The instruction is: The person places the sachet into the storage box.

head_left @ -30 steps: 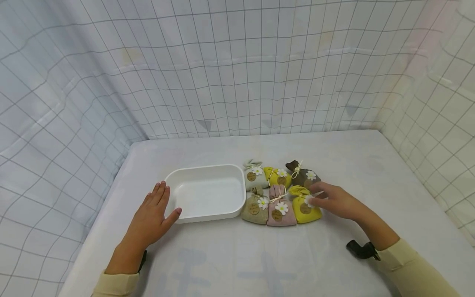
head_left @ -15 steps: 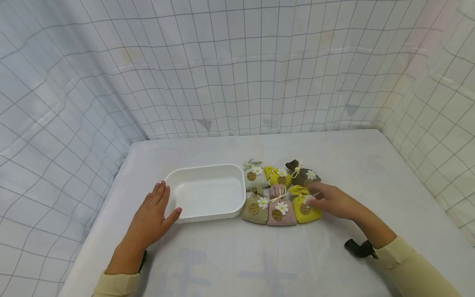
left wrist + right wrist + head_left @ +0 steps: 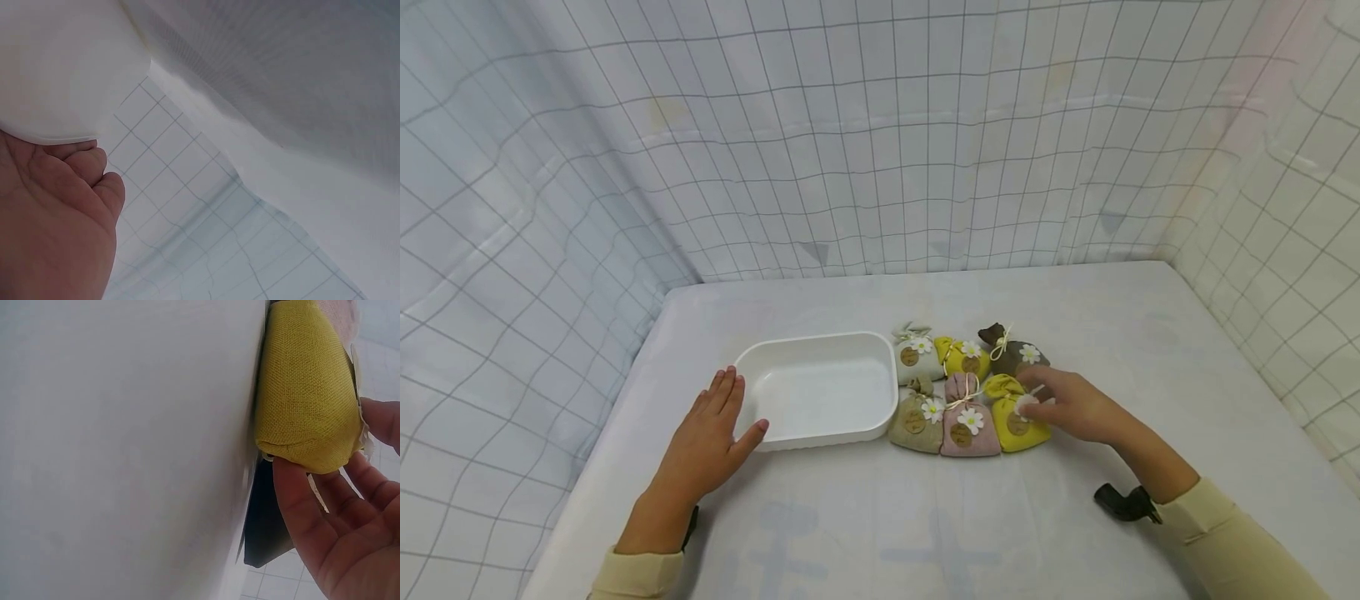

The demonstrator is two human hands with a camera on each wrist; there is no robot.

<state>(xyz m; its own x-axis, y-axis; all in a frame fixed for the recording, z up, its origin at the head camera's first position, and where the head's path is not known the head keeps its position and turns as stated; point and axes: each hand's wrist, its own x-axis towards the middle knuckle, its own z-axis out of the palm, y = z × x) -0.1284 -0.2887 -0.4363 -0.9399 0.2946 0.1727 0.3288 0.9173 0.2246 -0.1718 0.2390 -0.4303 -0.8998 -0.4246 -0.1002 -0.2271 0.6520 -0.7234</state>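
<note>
My left hand (image 3: 706,442) lies with straight fingers along the left end of a white plastic tray (image 3: 820,436). In the left wrist view, its fingertips are right at the rim of the tray (image 3: 69,81). My right hand (image 3: 1078,406) holds the right side of a yellow drawstring sachet (image 3: 1026,435), which lies on the table. The right wrist view shows the thumb by the white flower on the yellow sachet (image 3: 306,387) and the other fingers bent against its end and side.
Beside the tray lie more sachets: beige (image 3: 917,435), pink (image 3: 972,446), pale grey (image 3: 921,369), a second yellow one (image 3: 958,361) and dark brown (image 3: 1011,357). Grid-patterned curtains (image 3: 880,167) enclose the white table (image 3: 865,525) at the back and sides.
The right wrist and sleeve have shifted slightly to the left, with the fingers staying at the yellow sachet. The left hand, tray and sachets look unmoved.
</note>
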